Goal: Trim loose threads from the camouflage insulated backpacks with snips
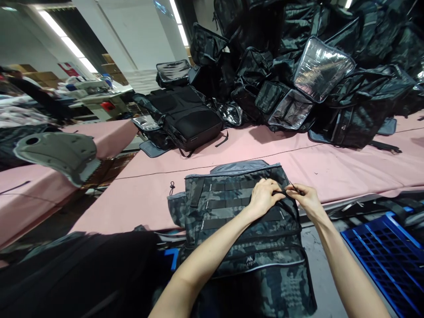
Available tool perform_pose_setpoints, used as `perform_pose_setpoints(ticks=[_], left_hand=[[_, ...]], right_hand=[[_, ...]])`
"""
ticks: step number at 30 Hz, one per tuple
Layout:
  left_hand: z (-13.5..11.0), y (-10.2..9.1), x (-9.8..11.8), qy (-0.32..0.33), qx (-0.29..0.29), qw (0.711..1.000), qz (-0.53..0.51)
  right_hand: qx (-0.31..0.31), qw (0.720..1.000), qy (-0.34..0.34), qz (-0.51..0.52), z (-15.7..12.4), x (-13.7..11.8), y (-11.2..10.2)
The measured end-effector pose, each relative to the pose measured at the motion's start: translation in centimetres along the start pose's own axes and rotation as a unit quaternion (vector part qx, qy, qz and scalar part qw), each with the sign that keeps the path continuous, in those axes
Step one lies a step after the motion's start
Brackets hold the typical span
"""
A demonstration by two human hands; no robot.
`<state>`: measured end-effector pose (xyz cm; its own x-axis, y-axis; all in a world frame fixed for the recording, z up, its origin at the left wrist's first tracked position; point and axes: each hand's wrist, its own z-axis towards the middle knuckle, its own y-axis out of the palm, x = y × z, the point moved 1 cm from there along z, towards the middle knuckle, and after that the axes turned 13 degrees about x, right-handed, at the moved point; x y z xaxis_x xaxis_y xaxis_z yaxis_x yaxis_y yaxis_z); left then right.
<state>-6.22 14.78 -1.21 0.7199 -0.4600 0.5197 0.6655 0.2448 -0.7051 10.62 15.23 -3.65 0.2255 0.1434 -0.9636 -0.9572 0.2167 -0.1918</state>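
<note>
A dark camouflage backpack [243, 229] lies in front of me, its upper part on the pink-covered table and its lower part towards my body. My left hand [265, 196] rests on its upper right part, closed, with thumb and fingers pinching a thin black strap [279, 192] at the bag's edge. Close beside it, at the same edge, my right hand [306, 199] is closed around a small dark pointed tool that looks like thread snips [296, 189]. Part of the tool is hidden in the fingers. A drawcord with a toggle [172, 187] sticks up from the side pocket.
Behind the bag, the pink table [245, 145] bears a black backpack [190, 117] and a large heap of camouflage bags, some opened on silver linings [323, 68]. A blue plastic crate [387, 256] stands at lower right. Sewing machines [89, 88] are at back left.
</note>
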Motion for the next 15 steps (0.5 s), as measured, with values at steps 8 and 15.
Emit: perform_pose_setpoints(ticks=[8,15], left_hand=[[-0.3,-0.4,0.7,-0.108,-0.01,0.992,-0.066],[-0.5,0.2,0.5,-0.122,0.015,0.988,-0.091]], right_hand=[[0.12,0.894,-0.27,-0.336,-2.2,-1.3,-2.4],[0.13,0.819,-0.4,-0.39,-3.3,-2.3,-2.5]])
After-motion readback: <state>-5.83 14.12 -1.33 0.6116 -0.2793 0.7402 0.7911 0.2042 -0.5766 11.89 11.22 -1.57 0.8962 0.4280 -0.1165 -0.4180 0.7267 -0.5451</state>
